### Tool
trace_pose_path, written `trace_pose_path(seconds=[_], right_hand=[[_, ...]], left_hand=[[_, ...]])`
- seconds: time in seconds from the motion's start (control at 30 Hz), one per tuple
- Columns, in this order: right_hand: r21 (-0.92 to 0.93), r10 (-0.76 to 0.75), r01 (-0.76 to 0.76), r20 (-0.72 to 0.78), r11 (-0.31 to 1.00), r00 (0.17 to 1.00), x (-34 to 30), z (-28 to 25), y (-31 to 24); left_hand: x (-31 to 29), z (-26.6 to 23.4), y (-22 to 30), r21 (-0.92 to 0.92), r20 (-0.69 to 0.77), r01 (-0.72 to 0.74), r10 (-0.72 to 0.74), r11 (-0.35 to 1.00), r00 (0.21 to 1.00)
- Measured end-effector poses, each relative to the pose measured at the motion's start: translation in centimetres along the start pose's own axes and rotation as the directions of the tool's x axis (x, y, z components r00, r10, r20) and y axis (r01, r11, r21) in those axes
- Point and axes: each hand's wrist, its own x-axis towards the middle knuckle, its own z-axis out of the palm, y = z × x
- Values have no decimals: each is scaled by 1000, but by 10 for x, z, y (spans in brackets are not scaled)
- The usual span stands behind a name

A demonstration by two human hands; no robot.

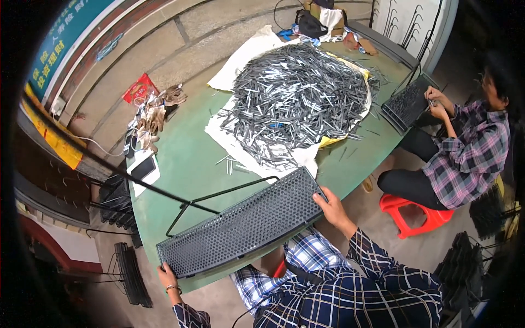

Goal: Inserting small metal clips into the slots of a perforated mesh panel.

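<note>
A long black panel (238, 229) with a honeycomb of small holes lies slantwise over the near edge of the green table. My left hand (169, 280) grips its lower left corner, fingers closed round the edge. At its right end, my right hand (331, 208) holds the short side, thumb on top and the other fingers partly hidden. Behind the panel a bent black wire frame (191, 203) meets a long thin rod that runs to the upper left. Beyond it, a large heap of thin grey and black strips (295, 93) sits on a spread white sack (229, 145).
A phone (144, 168) on white paper, worn gloves (156, 116) and a red packet (140, 89) lie on the table's left. At right, a co-worker (465, 145) on a red stool (415, 216) handles a similar panel (406, 104). More black panels (133, 273) stand around the floor.
</note>
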Motion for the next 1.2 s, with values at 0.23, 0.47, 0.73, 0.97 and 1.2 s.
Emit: trace_pose_path(seconds=[0.23,0.47,0.73,0.97,1.2], right_hand=[[-45,-96,97,20,994,995,-2,-3,8],[-94,-149,149,5,984,989,-2,-3,4],[-95,-190,177,-158,980,969,-18,-15,-8],[-275,-357,297,-201,914,912,-37,-40,-38],[-62,-26,7,-307,998,951,-58,-44,58]], left_hand=[[10,9,37,81,-33,141,-138,987,990],[3,1,53,126,-93,169,-159,977,983],[-1,3,52,188,-101,217,-201,958,974],[-6,0,64,125,-171,223,-201,967,965],[-22,-11,54,11,-638,-271,215,963,739]])
